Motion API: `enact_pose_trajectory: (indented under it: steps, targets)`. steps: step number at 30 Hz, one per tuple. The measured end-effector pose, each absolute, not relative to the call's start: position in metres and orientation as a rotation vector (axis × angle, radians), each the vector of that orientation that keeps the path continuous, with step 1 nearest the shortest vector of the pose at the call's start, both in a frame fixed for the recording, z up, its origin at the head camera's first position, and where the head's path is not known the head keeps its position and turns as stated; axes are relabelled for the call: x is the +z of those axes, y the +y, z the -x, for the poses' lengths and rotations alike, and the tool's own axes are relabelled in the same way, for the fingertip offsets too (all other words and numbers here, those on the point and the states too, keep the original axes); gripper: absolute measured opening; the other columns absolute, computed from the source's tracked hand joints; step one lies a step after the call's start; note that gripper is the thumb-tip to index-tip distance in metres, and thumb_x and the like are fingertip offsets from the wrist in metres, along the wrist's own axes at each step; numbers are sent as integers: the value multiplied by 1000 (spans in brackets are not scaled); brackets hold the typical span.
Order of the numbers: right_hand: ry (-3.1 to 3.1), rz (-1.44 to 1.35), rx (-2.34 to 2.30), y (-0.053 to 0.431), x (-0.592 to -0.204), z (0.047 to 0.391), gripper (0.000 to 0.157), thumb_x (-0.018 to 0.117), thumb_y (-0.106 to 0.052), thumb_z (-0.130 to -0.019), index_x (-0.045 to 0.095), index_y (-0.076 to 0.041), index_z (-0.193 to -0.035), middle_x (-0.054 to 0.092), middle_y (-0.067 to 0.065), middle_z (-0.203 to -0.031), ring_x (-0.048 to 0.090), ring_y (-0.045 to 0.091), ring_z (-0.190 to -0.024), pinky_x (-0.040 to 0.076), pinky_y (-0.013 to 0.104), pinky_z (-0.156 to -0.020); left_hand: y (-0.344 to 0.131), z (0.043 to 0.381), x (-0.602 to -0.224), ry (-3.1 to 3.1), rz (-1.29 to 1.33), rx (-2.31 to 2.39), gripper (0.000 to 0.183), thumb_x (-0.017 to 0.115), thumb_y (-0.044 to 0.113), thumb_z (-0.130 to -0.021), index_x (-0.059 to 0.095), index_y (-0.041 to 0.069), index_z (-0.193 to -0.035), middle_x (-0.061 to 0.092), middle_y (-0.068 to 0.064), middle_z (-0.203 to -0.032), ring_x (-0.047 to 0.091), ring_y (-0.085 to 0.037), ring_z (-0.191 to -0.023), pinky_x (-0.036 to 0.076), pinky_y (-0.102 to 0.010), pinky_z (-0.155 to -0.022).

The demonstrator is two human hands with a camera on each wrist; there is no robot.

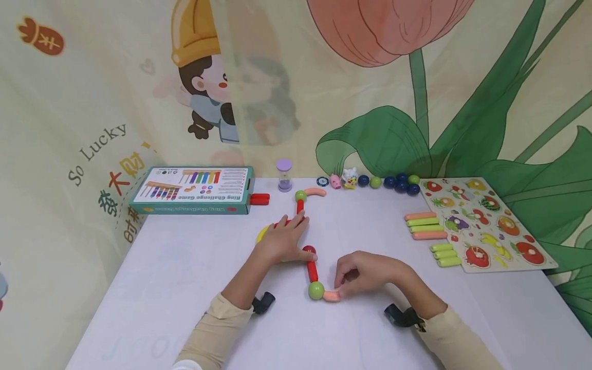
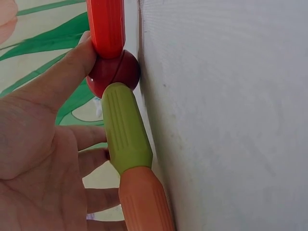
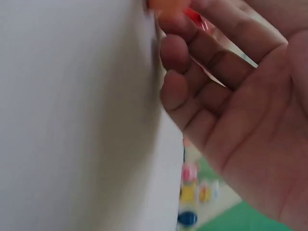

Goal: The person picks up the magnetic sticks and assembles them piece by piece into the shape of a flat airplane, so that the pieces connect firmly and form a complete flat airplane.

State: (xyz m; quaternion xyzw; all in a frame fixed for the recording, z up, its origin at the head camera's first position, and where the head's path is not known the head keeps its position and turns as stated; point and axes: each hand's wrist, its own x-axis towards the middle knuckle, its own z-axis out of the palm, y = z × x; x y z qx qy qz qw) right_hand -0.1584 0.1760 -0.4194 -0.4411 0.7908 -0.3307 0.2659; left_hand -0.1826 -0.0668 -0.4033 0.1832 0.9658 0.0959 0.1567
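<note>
My left hand (image 1: 283,241) lies spread over a chain of coloured magnetic sticks and balls, hiding part of it. Its thumb touches a dark red ball (image 2: 113,72); the other fingers stretch behind a green stick (image 2: 126,127) that meets an orange stick (image 2: 146,198). A red stick (image 1: 312,271) runs from the dark red ball to a green ball (image 1: 316,291). My right hand (image 1: 370,271) pinches the free end of a short curved orange stick (image 1: 331,296), whose other end meets that green ball. A yellow piece (image 1: 262,234) shows beside my left hand.
Loose green sticks (image 1: 445,254) and orange sticks (image 1: 429,236) lie at the right by a fruit puzzle board (image 1: 481,221). Along the back stand a game box (image 1: 191,190), a sand timer (image 1: 284,176), small figures (image 1: 350,178) and several blue balls (image 1: 401,184).
</note>
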Motion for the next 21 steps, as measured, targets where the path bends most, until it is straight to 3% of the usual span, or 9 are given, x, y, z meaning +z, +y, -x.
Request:
enact_pose_trajectory:
  steps: [4, 7, 12, 15, 21]
  targets:
    - [2472, 1032, -867, 211, -410, 180, 16, 65, -17, -84, 68, -13, -99, 60, -8, -86, 53, 10, -74, 48, 25, -65, -69, 183, -402, 2748, -532, 290, 102, 61, 68, -65, 20, 20, -145, 11, -1, -150, 16, -38, -132, 21, -58, -99]
    - [2794, 670, -775, 250, -397, 197, 19, 60, -13, -86, 66, -7, -103, 61, 1, -90, 53, 15, -76, 47, 30, -63, -71, 183, -400, 2746, -535, 292, 103, 61, 68, -66, 18, 20, -145, 11, -2, -150, 15, -35, -133, 20, -56, -100]
    - [2984, 166, -601, 306, -387, 225, 24, 53, -11, -89, 61, 0, -108, 57, 21, -102, 52, 35, -89, 43, 50, -72, -74, 183, -395, 2757, -551, 301, 101, 61, 65, -69, 18, 15, -145, 15, -5, -149, 14, -32, -134, 19, -52, -103]
    - [2988, 137, -485, 321, -392, 239, 23, 53, -7, -86, 62, 1, -106, 55, 25, -106, 49, 39, -95, 39, 55, -79, -75, 182, -394, 2742, -546, 317, 100, 61, 64, -70, 17, 14, -145, 16, -5, -149, 14, -31, -134, 18, -51, -103]
    - [2934, 245, -433, 322, -400, 259, 23, 48, -3, -86, 66, -1, -101, 60, 21, -101, 52, 35, -90, 41, 51, -78, -73, 183, -396, 2724, -518, 349, 98, 61, 62, -72, 17, 16, -145, 16, -2, -149, 14, -32, -134, 17, -53, -103]
